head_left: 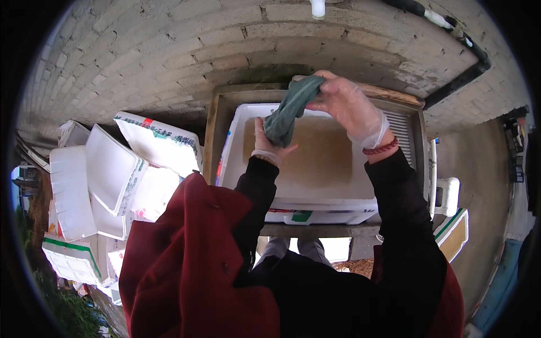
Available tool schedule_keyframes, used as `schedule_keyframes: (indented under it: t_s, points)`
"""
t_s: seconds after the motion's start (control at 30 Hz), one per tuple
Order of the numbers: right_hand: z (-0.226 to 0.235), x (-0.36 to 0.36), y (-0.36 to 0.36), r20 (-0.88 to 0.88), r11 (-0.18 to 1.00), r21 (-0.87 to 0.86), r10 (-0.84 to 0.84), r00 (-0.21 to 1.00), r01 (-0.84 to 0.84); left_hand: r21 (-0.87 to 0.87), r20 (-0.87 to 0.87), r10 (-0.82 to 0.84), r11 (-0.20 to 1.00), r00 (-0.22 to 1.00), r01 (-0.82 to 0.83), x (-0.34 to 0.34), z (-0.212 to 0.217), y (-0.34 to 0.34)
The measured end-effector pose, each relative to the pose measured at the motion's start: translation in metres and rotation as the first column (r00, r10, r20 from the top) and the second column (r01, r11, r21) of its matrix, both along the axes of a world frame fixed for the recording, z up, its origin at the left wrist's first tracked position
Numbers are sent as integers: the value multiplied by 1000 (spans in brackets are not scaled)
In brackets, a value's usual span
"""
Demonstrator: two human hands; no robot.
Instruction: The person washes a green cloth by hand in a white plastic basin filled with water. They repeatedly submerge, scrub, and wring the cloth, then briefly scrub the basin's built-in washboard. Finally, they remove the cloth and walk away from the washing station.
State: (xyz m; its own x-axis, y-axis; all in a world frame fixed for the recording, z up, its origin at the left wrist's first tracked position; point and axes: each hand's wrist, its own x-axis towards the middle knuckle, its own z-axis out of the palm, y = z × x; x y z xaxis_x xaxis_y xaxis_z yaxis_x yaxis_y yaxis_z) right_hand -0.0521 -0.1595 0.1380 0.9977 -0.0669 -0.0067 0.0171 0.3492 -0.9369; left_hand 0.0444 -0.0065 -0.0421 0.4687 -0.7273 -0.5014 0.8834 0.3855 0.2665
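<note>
Wringing a dark green cloth (292, 110), left hand (269, 145) and gloved right hand (348, 107) both grip it above the white foam box (321, 200); stacked white foam boxes (107, 180) crowd the left.

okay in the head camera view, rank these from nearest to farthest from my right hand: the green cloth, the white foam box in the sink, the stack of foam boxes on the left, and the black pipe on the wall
1. green cloth: gripped by the right hand, also held by the left hand.
2. white foam box: directly under the hands, holding brownish water.
3. black pipe: upper right, along the brick wall.
4. stack of foam boxes: far left, on the ground.
</note>
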Motion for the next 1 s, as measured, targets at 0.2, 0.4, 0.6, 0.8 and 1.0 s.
schedule_keyframes:
  t_s: [0.2, 0.4, 0.6, 0.8, 1.0]
  points:
    - [-135, 9, 64, -67, 769, -591, -348, 935, 244, -149, 14, 116, 982, 993, -113, -22, 2, -3]
    - [-181, 33, 31, -238, 816, -105, -575, 782, 568, 30, 294, -52, 999, 954, 45, -67, -11, -12]
    - [-183, 20, 84, -134, 819, -330, -534, 835, 470, -106, 168, 84, 992, 982, -67, -16, -31, 6]
    - [-177, 31, 36, -441, 837, -195, -541, 716, 511, -10, 151, -13, 1000, 988, 15, -65, 8, -10]
    - [-180, 31, 70, -280, 828, -267, -556, 783, 493, -42, 129, 72, 997, 989, -67, -21, -15, 7]
